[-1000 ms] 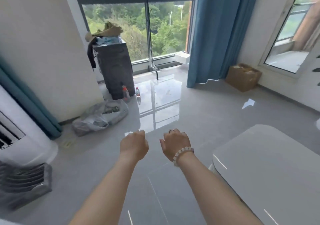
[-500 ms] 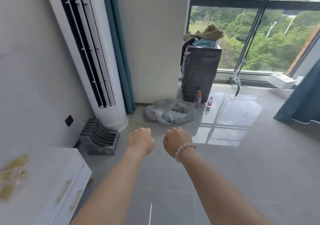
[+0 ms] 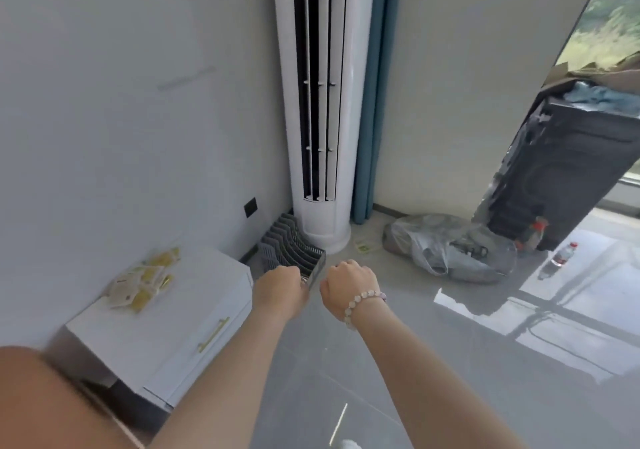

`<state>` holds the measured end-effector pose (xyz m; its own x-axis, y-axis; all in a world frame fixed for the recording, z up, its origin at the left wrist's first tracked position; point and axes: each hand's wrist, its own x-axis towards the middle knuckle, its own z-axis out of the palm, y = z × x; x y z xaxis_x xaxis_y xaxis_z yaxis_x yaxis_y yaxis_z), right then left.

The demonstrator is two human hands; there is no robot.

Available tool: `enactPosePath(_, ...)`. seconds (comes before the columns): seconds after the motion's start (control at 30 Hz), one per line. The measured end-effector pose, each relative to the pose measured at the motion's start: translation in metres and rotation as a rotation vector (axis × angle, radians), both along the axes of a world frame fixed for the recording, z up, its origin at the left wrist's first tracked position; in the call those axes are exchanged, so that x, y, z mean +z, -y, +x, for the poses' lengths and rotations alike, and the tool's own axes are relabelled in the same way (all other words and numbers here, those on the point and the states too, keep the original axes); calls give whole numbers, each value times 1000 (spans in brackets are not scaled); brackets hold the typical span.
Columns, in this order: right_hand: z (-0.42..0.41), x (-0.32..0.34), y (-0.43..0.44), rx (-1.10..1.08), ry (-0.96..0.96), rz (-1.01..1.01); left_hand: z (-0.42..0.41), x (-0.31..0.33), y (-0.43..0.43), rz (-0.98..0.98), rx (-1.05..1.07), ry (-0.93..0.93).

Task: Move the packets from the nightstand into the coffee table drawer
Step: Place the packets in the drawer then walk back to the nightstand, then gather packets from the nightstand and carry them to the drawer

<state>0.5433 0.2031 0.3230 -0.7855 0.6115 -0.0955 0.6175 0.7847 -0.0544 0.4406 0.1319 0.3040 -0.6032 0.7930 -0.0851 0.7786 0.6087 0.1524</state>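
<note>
Several yellow-and-white packets [image 3: 143, 282] lie in a loose pile on top of the white nightstand [image 3: 194, 313] at the lower left, against the wall. The nightstand has a gold handle on its front. My left hand [image 3: 281, 287] and my right hand [image 3: 348, 284] are both stretched out in front of me, fingers curled into loose fists, holding nothing. Both hang over the floor to the right of the nightstand, apart from the packets. The right wrist wears a bead bracelet. The coffee table is out of view.
A tall white air conditioner [image 3: 322, 102] stands in the corner with a grey slotted rack [image 3: 292, 253] at its foot. A grey plastic bag [image 3: 446, 244], two bottles and a dark cabinet [image 3: 561, 175] sit to the right on the glossy grey floor.
My view has swung left from the window and coffee table to the corner, bringing the nightstand and packets fully into sight. Both hands stay curled out in front.
</note>
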Motion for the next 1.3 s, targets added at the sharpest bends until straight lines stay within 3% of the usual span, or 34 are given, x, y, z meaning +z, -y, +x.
enactPosePath(0.5,-162,-15,-67,407,26,-73,-116,-16,-27,-46,354,-112)
enactPosePath(0.97,-277,-48,-17,710,70,-97,-194,-49,38,-150,618,-92)
enactPosePath(1.3,-433,-66,29,736,151,-46,-352,-80,88,-82,719,50)
